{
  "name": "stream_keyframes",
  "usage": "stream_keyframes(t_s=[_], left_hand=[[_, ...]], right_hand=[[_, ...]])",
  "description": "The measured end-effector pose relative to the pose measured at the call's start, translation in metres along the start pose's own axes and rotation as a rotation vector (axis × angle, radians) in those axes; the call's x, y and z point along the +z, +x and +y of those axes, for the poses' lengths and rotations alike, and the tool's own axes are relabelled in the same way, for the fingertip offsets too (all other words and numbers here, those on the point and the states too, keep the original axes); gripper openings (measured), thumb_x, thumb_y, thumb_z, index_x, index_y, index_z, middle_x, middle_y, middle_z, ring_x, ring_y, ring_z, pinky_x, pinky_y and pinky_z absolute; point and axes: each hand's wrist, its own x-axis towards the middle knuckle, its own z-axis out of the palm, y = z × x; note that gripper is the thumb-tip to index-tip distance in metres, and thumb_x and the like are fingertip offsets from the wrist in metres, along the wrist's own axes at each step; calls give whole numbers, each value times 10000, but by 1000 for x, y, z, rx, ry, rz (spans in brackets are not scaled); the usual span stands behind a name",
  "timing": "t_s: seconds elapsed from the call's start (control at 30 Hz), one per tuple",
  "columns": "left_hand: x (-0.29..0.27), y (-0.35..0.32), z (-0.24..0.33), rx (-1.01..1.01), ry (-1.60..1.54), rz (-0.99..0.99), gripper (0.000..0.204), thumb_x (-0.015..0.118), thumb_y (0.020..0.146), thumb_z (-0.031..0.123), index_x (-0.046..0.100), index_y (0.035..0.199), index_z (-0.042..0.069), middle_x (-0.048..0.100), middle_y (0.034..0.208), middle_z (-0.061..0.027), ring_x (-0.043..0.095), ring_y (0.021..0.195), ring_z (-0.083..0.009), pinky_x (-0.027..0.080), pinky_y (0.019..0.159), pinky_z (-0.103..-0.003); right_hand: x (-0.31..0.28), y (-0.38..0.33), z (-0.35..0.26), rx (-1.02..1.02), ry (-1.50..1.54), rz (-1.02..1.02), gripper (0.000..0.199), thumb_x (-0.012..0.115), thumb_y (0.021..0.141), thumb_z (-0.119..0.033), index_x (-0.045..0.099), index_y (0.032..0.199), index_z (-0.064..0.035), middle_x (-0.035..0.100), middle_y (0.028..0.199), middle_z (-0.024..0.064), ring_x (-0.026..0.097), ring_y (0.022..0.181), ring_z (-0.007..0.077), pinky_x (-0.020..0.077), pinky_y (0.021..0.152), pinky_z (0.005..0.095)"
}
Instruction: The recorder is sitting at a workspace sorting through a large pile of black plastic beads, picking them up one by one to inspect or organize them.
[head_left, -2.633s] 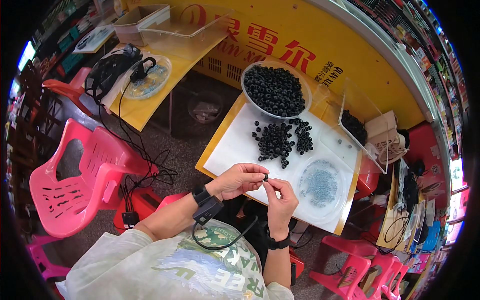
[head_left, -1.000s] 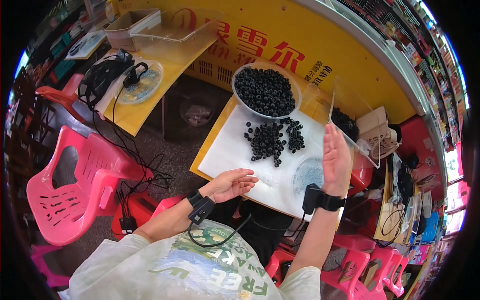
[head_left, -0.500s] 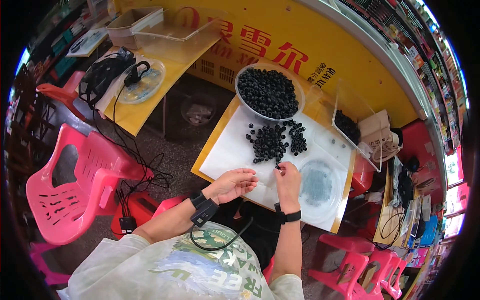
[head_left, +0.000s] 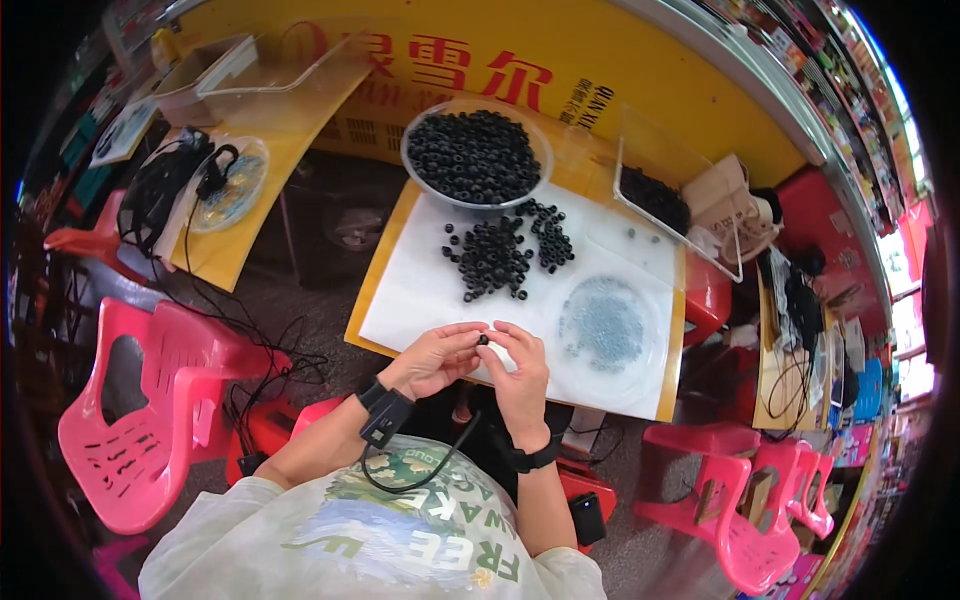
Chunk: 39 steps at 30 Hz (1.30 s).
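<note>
A black bead (head_left: pixel 483 340) sits between the hands (head_left: pixel 521 384) — both sets of fingertips pinched around it.

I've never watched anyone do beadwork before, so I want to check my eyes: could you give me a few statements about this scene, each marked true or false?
1. Fingertips of the left hand and right hand meet at a small black bead. True.
2. The large round bowl is empty. False: it is heaped with black beads.
3. A loose heap of black beads lies on the white sheet. True.
4. The pale blue pieces lie left of that loose heap. False: they lie to its right.
5. The plastic chair at far left is green. False: it is pink.
6. Each wrist wears a black band. True.
</note>
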Motion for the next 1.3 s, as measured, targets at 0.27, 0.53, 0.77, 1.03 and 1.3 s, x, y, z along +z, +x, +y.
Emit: stream_keyframes(t_s=[0.27, 0.53, 0.77, 1.03, 1.3], left_hand=[[5, -1, 1, -59, 131, -78, 289, 616, 945, 77, 600, 1222, -2, 654, 1008, -49, 628, 869, -119, 535, 797, -241], [2, -2, 3, -86, -1, -96, 289, 592, 952, 60, 569, 1220, -46, 634, 1011, -82, 613, 873, -142, 531, 801, -248], [9, -6, 6, -77, -10, -64, 260, 592, 944, 27, 564, 1197, -30, 644, 1060, -112, 663, 948, -169, 575, 849, -243], [13, -7, 7, -73, -48, -85, 262, 592, 930, -7, 574, 1191, -26, 654, 1077, -132, 676, 990, -192, 586, 874, -249], [22, -10, 6, -71, 13, -100, 242, 598, 928, -4, 583, 1166, -42, 636, 1096, -129, 669, 1027, -217, 575, 910, -263]], right_hand=[[-32, -4, 4, -7, -102, -46, 185, 713, 817, -89, 719, 999, -58, 655, 1080, 89, 576, 982, 272, 471, 855, 356], [-109, 9, 65, -292, -592, -168, 203, 655, 764, -28, 734, 937, -101, 575, 846, 67, 554, 801, 262, 474, 727, 372], [-113, 7, 78, -297, -612, -207, 217, 660, 745, -26, 723, 936, -105, 574, 838, 62, 558, 817, 252, 485, 733, 350], [-112, 7, 75, -232, -452, -101, 141, 731, 725, -19, 683, 856, -41, 629, 895, 89, 593, 870, 283, 488, 758, 360], [-64, 7, 3, 84, 115, -51, 150, 715, 819, -54, 739, 966, -51, 667, 933, 69, 620, 865, 159, 457, 707, 269]])
